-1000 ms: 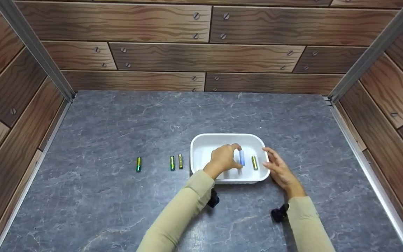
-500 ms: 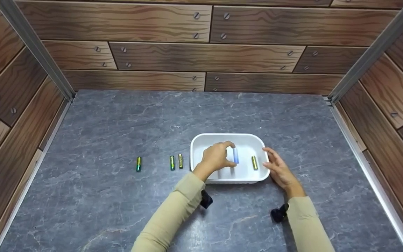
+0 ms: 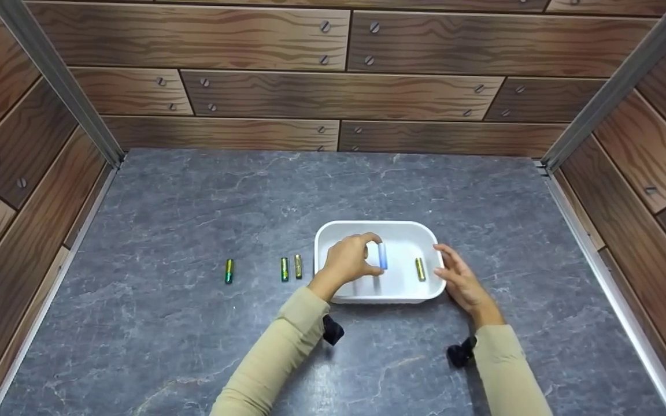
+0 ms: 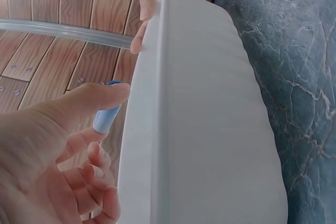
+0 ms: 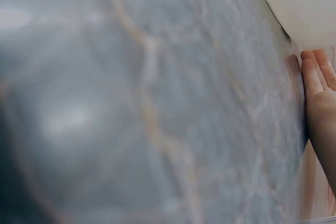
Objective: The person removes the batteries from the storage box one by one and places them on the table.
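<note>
Tub [image 3: 391, 299]: left hand [image 3: 344, 260] pinches blue cylinder [image 3: 383, 256] above it; right hand [image 3: 465, 283], fingers spread, touches right rim; one battery [image 3: 420, 269] lies inside, three batteries [image 3: 284, 269] to its left.

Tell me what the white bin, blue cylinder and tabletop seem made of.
White bin: probably plastic, satin finish; its walls are evenly white, with soft shading.
Blue cylinder: perhaps metal in smooth wrap; its pale side leaves that open.
Tabletop: marble-look laminate or stone, semi-gloss; pale veins and reflections show.
</note>
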Motion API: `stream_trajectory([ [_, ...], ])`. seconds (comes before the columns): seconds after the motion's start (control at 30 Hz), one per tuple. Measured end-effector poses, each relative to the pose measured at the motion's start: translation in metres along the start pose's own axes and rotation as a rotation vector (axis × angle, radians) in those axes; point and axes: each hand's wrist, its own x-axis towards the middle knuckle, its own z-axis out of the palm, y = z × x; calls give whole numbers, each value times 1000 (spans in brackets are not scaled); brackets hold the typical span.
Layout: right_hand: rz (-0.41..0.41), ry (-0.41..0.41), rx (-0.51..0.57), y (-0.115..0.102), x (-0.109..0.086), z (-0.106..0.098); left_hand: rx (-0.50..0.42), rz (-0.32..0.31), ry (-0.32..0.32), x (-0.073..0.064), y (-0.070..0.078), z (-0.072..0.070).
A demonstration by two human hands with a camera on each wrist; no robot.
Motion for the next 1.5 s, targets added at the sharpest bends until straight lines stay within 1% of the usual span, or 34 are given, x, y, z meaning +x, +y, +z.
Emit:
stream_trajectory([
  [0.17,-3,-11,3,0,-1,0,-4,1,-6,-3,-5,-3],
  [0.33,-1,-27,-1,1,-1,-1,-11,19,15,-7,-10,-8],
  [0.53,11,-2,8,0,0,1,-24,46,24,-12,-16,-13],
  [0.7,28,27,3,0,0,3,-30,28,27,-17,-23,-17],
  [0.87,35,45,-6,0,-1,4,-34,27,24,-22,-30,-21],
  [1.17,2,10,-8,-1,-1,2,-43,7,37,-30,-43,-26],
  [1.37,18,22,-4,-2,0,3,-57,-4,45,-34,-51,-29],
  [1.5,8,-5,-7,-2,0,1,-54,-15,67,-37,-56,-31],
])
